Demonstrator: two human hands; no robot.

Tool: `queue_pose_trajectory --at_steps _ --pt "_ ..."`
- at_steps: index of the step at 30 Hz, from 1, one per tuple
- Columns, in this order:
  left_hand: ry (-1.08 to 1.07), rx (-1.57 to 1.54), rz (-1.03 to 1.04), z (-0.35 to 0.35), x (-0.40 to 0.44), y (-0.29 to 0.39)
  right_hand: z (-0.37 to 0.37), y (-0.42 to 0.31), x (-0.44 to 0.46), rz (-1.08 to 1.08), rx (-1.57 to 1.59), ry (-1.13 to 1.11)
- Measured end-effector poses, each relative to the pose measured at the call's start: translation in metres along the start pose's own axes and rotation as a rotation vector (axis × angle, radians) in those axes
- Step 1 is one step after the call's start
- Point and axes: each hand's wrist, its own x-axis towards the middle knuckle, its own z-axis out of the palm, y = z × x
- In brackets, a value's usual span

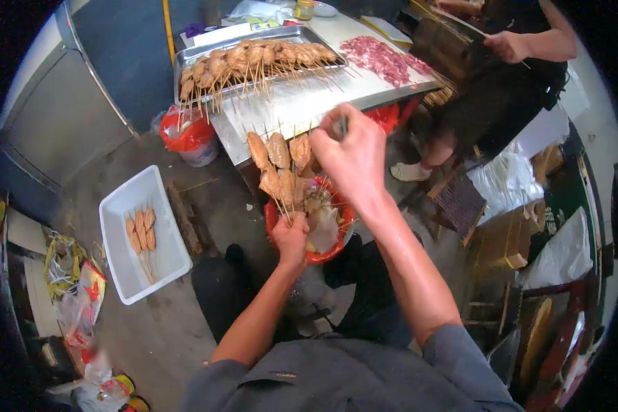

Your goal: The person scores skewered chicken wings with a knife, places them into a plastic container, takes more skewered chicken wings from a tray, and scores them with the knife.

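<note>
Clamping the sticks of thin wooden skewers of orange-brown meat (270,182) in our left hand (292,239), near centre, meat end pointing far, overlapping the left rim of a round red-plastic-lined container (321,258). Our right hand (353,152) is apart from it, just right of the meat, fingers curled; we can't tell if on anything. Far: silver rectangular metal tray (292,31) with a heap of loaded skewers (261,56), left of a raw red meat pile (379,60). Left: white rectangular plastic tub (125,266), few skewers inside.
</note>
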Motion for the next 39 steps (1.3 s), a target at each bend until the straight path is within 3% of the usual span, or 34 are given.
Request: queue_pose_trajectory --at_steps 3,8,14,20,25,30,33,39 --pt "-0.011 -0.001 0.105 -0.006 0.012 -0.02 0.017 -0.006 0.021 -0.017 -0.037 -0.058" --pt "0.003 0.024 0.038 0.001 0.002 -0.006 0.046 -0.002 0.044 -0.1 -0.136 -0.125" --pt "0.026 0.024 0.009 0.001 0.004 -0.001 0.062 0.035 0.02 0.063 -0.121 -0.169" --pt "0.019 0.03 -0.013 0.002 0.007 0.0 0.091 0.079 -0.026 0.211 0.04 -0.092" --pt "0.019 0.039 -0.007 0.001 0.006 0.002 0.081 0.086 -0.038 0.208 0.149 0.022" --pt "-0.035 0.102 0.04 -0.009 0.019 -0.011 0.02 0.061 -0.019 0.42 0.415 -0.055" --pt "-0.01 0.062 -0.048 0.001 0.005 0.006 0.002 0.052 -0.016 0.315 0.41 -0.035" --pt "-0.018 0.083 -0.039 0.002 0.002 0.015 0.075 0.092 -0.061 0.376 0.381 0.057"
